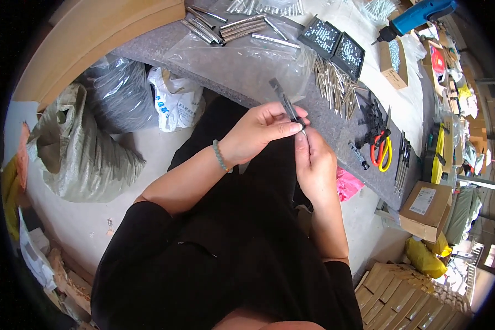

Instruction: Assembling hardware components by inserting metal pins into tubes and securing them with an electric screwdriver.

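Observation:
My left hand [261, 131] is closed around a slim dark part [284, 99] with a notched, wider far end, which points up and away from me. Thumb and fingertips of that hand pinch the near end. Against them, my right hand [317, 165] is closed too, its thumb and fingers pinched at the same near end; what lies between those fingertips is mostly hidden. Both hands are held over my lap, just off the grey table edge. Right of them on the table lie scissors [380, 151] with red and yellow handles and a small grey-black piece [358, 155].
Metal tubes [242, 27] lie on a plastic sheet at the back, with more loose metal rods [335, 88] near a black tray [333, 44] of small pieces. A blue power drill [421, 19] is at the far right. Sacks [88, 148] stand on the floor left.

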{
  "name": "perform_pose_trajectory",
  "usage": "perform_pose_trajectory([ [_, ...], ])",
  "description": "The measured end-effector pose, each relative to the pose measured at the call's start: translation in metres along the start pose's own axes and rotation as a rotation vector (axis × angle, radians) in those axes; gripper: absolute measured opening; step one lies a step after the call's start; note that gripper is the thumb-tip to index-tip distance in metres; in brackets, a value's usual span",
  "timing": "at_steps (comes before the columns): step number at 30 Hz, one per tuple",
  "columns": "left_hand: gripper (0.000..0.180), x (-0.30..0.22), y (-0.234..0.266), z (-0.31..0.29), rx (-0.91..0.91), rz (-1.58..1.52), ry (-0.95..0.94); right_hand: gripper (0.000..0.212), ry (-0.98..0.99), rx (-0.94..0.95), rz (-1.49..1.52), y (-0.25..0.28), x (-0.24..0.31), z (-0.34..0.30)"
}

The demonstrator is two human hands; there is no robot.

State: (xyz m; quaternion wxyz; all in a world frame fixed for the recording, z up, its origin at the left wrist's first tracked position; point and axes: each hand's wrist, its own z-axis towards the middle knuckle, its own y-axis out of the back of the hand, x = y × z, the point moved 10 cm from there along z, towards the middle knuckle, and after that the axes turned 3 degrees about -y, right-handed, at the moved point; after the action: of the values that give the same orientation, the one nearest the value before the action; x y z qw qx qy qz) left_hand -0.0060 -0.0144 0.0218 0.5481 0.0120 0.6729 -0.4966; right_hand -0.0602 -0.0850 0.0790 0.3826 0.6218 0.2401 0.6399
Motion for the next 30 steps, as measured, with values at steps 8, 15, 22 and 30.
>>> perform_pose_trajectory([
  [8,0.024,-0.004,0.005,0.004,-0.001,0.134,-0.034,0.036,0.060,0.013,0.274,-0.008,-0.006,0.017],
  [15,0.026,-0.005,0.013,0.004,-0.012,0.072,-0.041,0.026,-0.279,0.106,0.536,-0.021,-0.029,0.009],
  [22,0.027,0.000,0.011,0.004,-0.015,0.135,0.003,0.020,-0.073,-0.047,0.504,-0.007,-0.012,0.007],
  [30,0.030,0.004,0.010,0.003,-0.013,0.007,0.039,0.021,-0.105,0.031,0.535,-0.013,-0.013,0.007],
])
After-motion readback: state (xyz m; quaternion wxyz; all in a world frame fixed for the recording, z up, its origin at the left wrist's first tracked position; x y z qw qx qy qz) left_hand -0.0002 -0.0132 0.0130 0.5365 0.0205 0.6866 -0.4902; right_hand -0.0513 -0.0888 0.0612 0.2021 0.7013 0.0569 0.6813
